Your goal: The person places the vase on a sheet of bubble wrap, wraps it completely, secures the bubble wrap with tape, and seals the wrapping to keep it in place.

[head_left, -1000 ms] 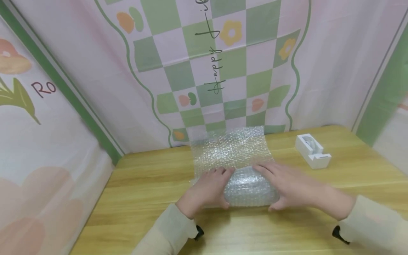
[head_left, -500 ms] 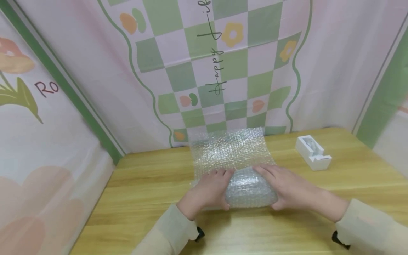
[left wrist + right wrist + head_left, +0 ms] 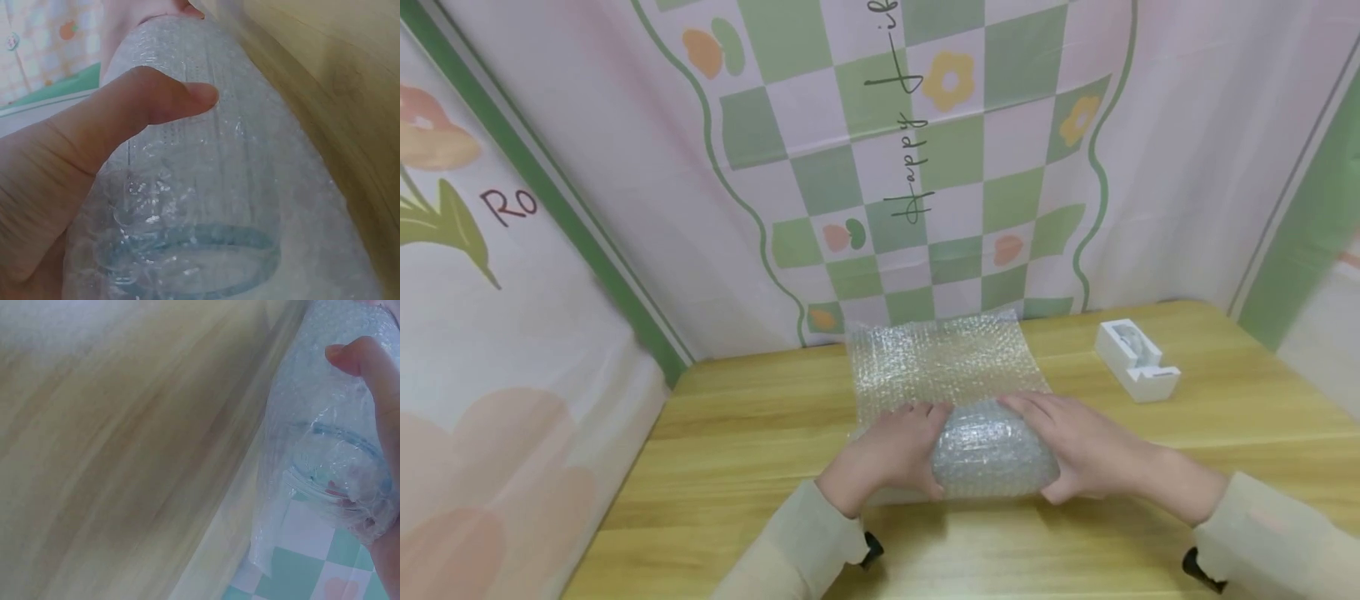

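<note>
A clear glass vessel (image 3: pixel 187 262) with a round bluish rim or base shows through layers of bubble wrap in the left wrist view. The wrapped bundle (image 3: pixel 992 454) lies on its side on the table, and a flat sheet of bubble wrap (image 3: pixel 940 362) stretches from it towards the back. My left hand (image 3: pixel 895 454) grips the bundle's left end, thumb on the near side. At the right end my right hand (image 3: pixel 1090 446) holds it likewise; one round end of the vessel shows in the right wrist view. The undersides of both hands are hidden.
A white tape dispenser (image 3: pixel 1138 362) with a roll of tape stands to the right of the sheet. Behind the wooden table (image 3: pixel 745 433) hangs a green-and-white checked curtain (image 3: pixel 910 175), which the sheet's far edge reaches. The table's left edge runs along a printed cloth.
The bundle has turned and shifted slightly towards me between both hands. The sheet's far edge has come down a little from the curtain. Both hands keep their hold; the dispenser stays put.
</note>
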### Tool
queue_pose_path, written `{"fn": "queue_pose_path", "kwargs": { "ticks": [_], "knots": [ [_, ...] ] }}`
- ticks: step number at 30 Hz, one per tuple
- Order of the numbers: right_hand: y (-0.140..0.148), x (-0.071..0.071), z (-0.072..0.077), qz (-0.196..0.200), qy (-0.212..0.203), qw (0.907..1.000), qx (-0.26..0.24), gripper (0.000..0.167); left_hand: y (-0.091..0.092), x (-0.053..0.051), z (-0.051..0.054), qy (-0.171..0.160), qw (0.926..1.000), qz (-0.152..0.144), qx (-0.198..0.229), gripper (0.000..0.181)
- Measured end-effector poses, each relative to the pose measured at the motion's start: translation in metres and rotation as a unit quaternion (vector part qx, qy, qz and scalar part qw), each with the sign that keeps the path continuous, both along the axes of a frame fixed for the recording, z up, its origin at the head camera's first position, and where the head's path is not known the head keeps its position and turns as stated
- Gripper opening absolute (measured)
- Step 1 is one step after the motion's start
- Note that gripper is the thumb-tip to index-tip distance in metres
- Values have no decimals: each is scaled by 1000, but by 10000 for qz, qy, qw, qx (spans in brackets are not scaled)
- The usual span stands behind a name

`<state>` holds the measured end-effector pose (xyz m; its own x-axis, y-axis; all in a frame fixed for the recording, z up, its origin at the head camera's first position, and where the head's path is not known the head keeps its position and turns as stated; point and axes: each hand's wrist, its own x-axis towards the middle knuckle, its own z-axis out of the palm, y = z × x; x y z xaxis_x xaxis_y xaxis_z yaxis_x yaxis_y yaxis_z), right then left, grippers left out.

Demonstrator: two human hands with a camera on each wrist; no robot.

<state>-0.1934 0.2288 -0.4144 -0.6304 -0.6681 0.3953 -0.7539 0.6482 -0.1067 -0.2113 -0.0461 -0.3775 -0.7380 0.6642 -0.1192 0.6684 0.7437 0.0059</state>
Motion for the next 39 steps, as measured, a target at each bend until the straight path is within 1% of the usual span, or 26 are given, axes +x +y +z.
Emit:
{"fn": "queue_pose_path", "kwargs": {
  "ticks": [5, 7, 10, 16, 20, 22, 24, 29, 32, 37, 39],
  "knots": [
    [0, 1, 1, 64, 2, 10000, -40, 121, -1, 0, 2, -267, 9996, 56, 69, 110],
    [0, 1, 2, 95, 48, 9999, -30, 120, -2, -1, 3, -414, 9990, 63, 177, 110],
    [-1, 1, 4, 124, -8, 9999, -8, 119, -5, -3, 1, -624, 9972, 79, 395, 112],
    [-1, 1, 6, 123, -136, 9998, 17, 118, -9, -7, -5, -767, 9947, 44, 689, 108],
    [0, 2, 6, 133, -171, 9998, 11, 118, -10, -8, -5, -868, 9928, -39, 825, 104],
    [0, 2, 6, 119, -239, 9996, -12, 118, -11, -8, -3, -855, 9924, -95, 882, 104],
    [0, 3, 7, 99, -326, 9994, -45, 118, -11, -7, -2, -774, 9928, -157, 905, 103],
    [0, 5, 8, -11, -505, 9987, -91, 118, -11, -6, 2, -297, 9973, -185, 643, 101],
    [0, 6, 9, -88, -620, 9980, -66, 118, -11, -5, 3, -125, 9986, -141, 501, 101],
    [0, 5, 8, -155, -785, 9968, -45, 118, -11, -4, 4, -190, 9983, -131, 541, 101],
    [1, 5, 8, -168, -818, 9965, -58, 118, -11, -4, 4, -167, 9982, -164, 549, 103]
  ]
}}
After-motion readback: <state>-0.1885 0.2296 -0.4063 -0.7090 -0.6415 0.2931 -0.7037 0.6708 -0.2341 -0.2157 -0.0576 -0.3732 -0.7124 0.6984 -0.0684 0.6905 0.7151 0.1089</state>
